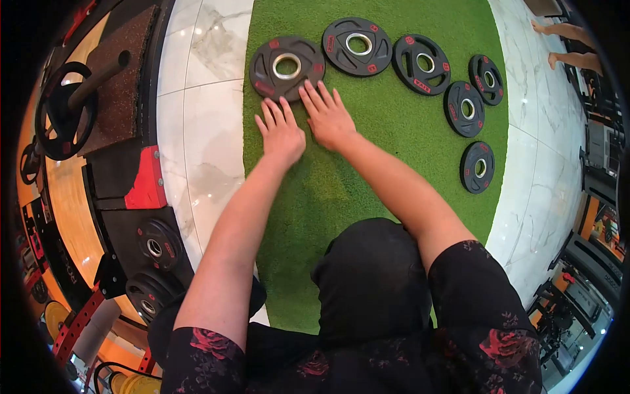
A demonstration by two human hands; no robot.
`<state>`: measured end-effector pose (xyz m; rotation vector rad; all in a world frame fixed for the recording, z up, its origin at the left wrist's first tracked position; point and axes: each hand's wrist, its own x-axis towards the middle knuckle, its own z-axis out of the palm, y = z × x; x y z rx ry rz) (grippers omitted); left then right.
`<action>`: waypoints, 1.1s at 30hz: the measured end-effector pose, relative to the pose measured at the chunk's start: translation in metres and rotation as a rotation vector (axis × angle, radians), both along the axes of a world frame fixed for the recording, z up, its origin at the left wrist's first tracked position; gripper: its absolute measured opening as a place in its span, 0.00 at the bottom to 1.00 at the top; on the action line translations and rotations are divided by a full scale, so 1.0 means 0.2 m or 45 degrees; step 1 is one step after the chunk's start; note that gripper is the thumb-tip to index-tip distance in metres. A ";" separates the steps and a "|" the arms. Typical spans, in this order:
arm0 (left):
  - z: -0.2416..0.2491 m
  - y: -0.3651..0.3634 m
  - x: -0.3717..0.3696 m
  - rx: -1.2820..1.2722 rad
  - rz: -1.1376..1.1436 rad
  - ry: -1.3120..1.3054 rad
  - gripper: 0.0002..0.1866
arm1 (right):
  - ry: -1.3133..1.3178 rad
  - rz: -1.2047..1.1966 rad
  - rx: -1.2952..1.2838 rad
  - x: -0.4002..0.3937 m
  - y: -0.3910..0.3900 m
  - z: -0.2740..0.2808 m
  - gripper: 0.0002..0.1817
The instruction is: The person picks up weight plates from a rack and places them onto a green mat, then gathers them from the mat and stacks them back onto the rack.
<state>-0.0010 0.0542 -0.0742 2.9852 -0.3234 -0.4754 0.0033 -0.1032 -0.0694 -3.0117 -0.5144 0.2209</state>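
A dark, round weight plate [287, 85] is laid flat, face up, at the far left part of a strip of green turf [384, 171], as seen from above. Its near edge is met by two bare hands with straightened arms. By the left hand [283, 140] the near rim is reached, the fingers loosely spread; by the right hand [331, 125] a little more of the face is covered, its fingers long and slightly parted. Nothing is gripped by either, and whether every left fingertip is in contact cannot be told. The hands seem to be placed low on the rim so that the plate can be steadied or nudged without being lifted. Five other plates [357, 64] are curved away to the right, several set close together, the smaller ones last; they appear to be spread out flat so that each can be reached singly. The plate under the hands is matte and dark grey, with raised, moulded sections, red markings near its edge and a shiny metal ring around its centre hole.
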 end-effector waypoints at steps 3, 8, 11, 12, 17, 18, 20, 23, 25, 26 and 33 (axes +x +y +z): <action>0.01 0.11 0.28 0.063 -0.100 0.001 0.45 | 0.021 -0.046 -0.015 0.25 0.02 -0.01 0.41; 0.17 0.25 0.66 0.050 -0.059 0.301 0.44 | 0.300 -0.175 -0.175 0.57 0.09 0.16 0.40; 0.26 0.31 0.59 -0.056 -0.099 0.233 0.42 | 0.322 -0.168 -0.272 0.59 0.09 0.21 0.42; 0.31 0.35 0.58 -0.053 -0.079 0.215 0.42 | 0.302 -0.149 -0.269 0.59 0.09 0.23 0.42; 0.43 0.77 0.56 -0.109 -0.026 0.213 0.37 | 0.389 -0.148 -0.233 0.60 0.08 0.25 0.53; 0.44 0.90 0.57 -0.190 -0.050 0.200 0.35 | 0.402 -0.134 -0.279 0.61 0.08 0.25 0.53; 0.54 1.17 0.53 -0.213 0.020 0.190 0.29 | 0.446 -0.104 -0.373 0.64 0.11 0.29 0.54; 0.73 1.56 0.33 -0.136 0.220 0.137 0.27 | 0.469 -0.144 -0.519 0.69 0.20 0.29 0.50; 0.80 1.81 0.15 -0.120 0.378 0.142 0.27 | 0.351 -0.066 -0.447 0.66 0.37 0.26 0.44; 0.82 1.93 0.06 -0.124 0.488 0.148 0.28 | 0.251 -0.001 -0.372 0.62 0.47 0.25 0.43; 0.76 2.51 -0.69 0.153 0.987 0.262 0.32 | 0.465 0.619 0.119 0.14 1.53 0.33 0.38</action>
